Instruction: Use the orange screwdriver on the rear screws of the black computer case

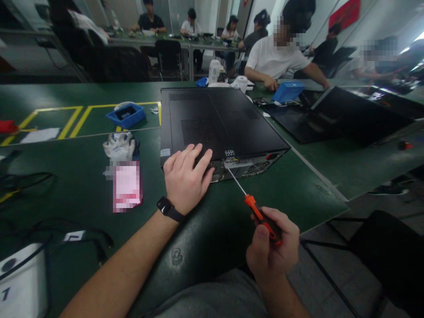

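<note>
Far left on the green table (66, 176): a red item (6, 126), a white sheet (39, 134) inside yellow tape lines (76, 121), and loose black cables (26, 181). A white bag (20, 282) marked "1" sits at the bottom left corner. Next over is a blue tray (126, 115), with a crumpled white cloth (119, 147) in front of it and a pink blurred card (126, 185) just below that.

Centre: the left hand (187, 176) lies palm down on the near left corner of the black computer case (225, 119). Its fingers (195, 154) are slightly spread and flat on the lid, gripping nothing. There is a black watch (169, 209) on that wrist. The case lies on its side on the table, rear panel toward the camera, near the table's front edge.

Right of centre: the right hand (273, 247) is off the table edge, fingers curled tight round the orange handle of a screwdriver (255, 207) with the thumb on top. The thin shaft runs up and left, and the tip touches the top of the case's rear panel, just right of the left hand.

Right side: a second dark case (347, 115) lies open, with a blue bin (288, 91) behind it. A person in a white shirt (274, 57) sits across the table, and more people are seated further back. A black chair (391, 251) is at lower right.
</note>
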`<state>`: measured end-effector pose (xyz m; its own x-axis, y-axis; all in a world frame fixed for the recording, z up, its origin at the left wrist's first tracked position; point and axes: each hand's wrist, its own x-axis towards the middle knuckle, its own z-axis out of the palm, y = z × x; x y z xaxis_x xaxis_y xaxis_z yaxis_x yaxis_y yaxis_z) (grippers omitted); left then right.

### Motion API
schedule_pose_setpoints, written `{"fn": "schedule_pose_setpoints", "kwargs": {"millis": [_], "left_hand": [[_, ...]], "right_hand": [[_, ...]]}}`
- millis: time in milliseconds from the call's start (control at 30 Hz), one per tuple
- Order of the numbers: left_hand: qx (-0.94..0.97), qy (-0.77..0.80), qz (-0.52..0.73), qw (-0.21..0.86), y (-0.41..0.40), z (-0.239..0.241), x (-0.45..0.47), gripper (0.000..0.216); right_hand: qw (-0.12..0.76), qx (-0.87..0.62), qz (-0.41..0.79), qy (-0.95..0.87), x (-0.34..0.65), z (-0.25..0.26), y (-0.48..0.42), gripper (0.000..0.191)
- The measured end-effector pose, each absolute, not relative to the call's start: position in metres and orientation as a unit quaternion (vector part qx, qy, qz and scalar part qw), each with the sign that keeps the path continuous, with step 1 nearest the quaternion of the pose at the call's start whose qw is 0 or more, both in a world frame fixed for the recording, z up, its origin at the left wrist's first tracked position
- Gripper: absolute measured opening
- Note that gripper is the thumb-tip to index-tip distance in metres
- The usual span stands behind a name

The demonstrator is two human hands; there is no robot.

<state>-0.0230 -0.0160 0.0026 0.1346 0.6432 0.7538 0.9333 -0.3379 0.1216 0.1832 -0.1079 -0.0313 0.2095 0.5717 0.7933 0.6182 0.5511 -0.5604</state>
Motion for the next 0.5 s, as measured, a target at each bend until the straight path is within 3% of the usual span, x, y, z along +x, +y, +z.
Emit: {"fn": "schedule_pose_setpoints", "kwargs": {"millis": [367,500], "left_hand": [[-0.729,-0.539,-0.375,0.194,-0.0159,0.0018,-0.0235,0.043],[-0.729,-0.542,-0.376,0.183,-0.0163,0.0018,-0.0232,0.043]], "right_hand": [[0.602,-0.528,-0.051,-0.597,0.1793,-0.0277,-0.1103,0.022],[0.608,-0.498,-0.039,-0.618,0.1808,-0.0229,-0.1074,0.029]]}}
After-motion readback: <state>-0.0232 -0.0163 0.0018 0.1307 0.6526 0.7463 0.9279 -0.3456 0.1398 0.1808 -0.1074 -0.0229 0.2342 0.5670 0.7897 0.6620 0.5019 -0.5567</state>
